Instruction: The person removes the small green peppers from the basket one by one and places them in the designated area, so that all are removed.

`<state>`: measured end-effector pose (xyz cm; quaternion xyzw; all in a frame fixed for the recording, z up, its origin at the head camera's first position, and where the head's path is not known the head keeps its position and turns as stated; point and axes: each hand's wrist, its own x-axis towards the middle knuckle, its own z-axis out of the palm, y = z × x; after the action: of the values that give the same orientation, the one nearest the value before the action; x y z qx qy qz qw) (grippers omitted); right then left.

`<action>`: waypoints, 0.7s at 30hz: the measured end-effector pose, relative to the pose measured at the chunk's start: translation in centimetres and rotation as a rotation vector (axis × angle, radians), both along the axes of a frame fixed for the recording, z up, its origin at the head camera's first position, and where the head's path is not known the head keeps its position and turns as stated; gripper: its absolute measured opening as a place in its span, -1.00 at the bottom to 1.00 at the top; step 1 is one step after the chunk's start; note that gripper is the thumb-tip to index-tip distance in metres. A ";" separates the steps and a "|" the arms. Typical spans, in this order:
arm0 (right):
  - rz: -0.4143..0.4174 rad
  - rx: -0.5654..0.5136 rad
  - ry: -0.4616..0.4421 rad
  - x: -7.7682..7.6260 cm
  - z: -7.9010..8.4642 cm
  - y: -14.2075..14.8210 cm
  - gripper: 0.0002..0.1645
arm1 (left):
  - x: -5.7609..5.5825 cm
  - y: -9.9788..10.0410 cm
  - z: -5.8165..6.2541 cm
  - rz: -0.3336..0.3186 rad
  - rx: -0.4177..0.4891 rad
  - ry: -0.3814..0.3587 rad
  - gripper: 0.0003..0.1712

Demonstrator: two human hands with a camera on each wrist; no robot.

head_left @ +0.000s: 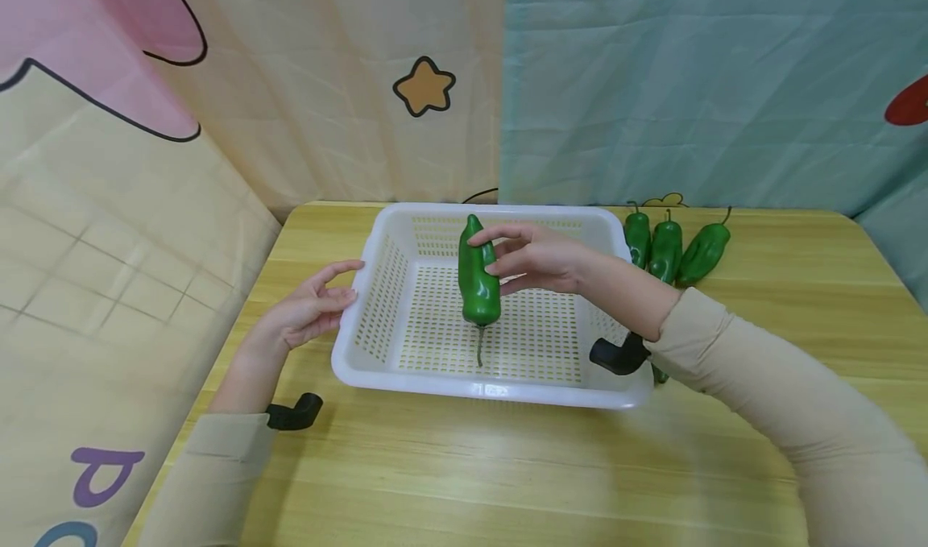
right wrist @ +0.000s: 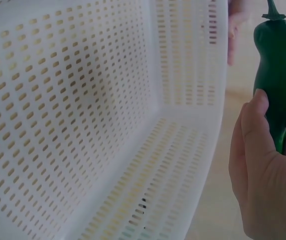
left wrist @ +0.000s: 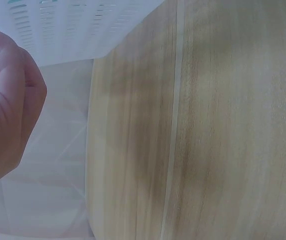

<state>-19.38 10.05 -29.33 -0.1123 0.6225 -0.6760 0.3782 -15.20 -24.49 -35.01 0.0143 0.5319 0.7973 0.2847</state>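
Note:
A glossy green pepper (head_left: 479,285) is held over the white plastic basket (head_left: 478,389), its thin stem pointing toward me. My right hand (head_left: 536,258) grips it from the right with thumb and fingers. The right wrist view shows the same pepper (right wrist: 279,65) above the hand (right wrist: 270,165), beside the basket wall. At the basket's left rim, my left hand (head_left: 304,309) holds on with thumb and forefinger. The left wrist view has that hand (left wrist: 13,95) against the slotted basket side (left wrist: 68,30). No pepper lies in the visible part of the basket's floor.
Several more green peppers (head_left: 666,247) lie on the wooden table (head_left: 471,474) to the right of the basket, one partly hidden behind my right sleeve (head_left: 754,378). Printed curtains (head_left: 348,88) hang behind the table and along its left side.

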 end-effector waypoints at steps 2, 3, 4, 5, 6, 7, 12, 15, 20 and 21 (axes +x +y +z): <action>0.003 -0.004 0.006 0.0 0.1 0.7 -0.58 | 0.0 0.0 0.0 0.000 -0.010 0.000 -0.54; 0.002 -0.005 0.009 0.1 0.1 1.1 -0.59 | 0.0 0.0 0.0 0.000 -0.015 -0.001 -0.54; -0.001 -0.005 0.011 0.1 0.1 1.4 -0.59 | 0.0 0.0 0.0 -0.001 -0.019 -0.001 -0.54; -0.004 -0.005 0.013 0.2 0.2 1.7 -0.58 | 0.0 0.0 0.0 -0.001 -0.021 -0.002 -0.54; -0.006 -0.003 0.018 0.2 0.2 2.0 -0.58 | -0.1 0.0 0.0 -0.002 -0.022 -0.002 -0.54; -0.008 -0.003 0.022 0.3 0.2 2.3 -0.59 | -0.1 0.0 0.0 -0.004 -0.021 -0.002 -0.54; -0.007 -0.010 0.046 0.5 0.3 3.9 -0.61 | 0.0 0.0 0.0 -0.012 -0.007 -0.001 -0.53; -0.007 -0.017 0.050 0.7 0.2 4.9 -0.60 | 0.0 0.0 0.0 -0.014 -0.004 -0.002 -0.53; -0.008 -0.027 0.060 0.9 0.3 6.5 -0.60 | 0.0 0.0 0.0 -0.009 -0.005 -0.006 -0.54; -0.010 -0.032 0.061 0.9 0.3 6.8 -0.60 | 0.0 0.0 -0.1 -0.009 -0.004 -0.007 -0.54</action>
<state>-18.44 16.89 -29.03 -0.1360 0.6233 -0.6840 0.3538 -15.23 -24.53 -35.06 0.0133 0.5325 0.7949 0.2904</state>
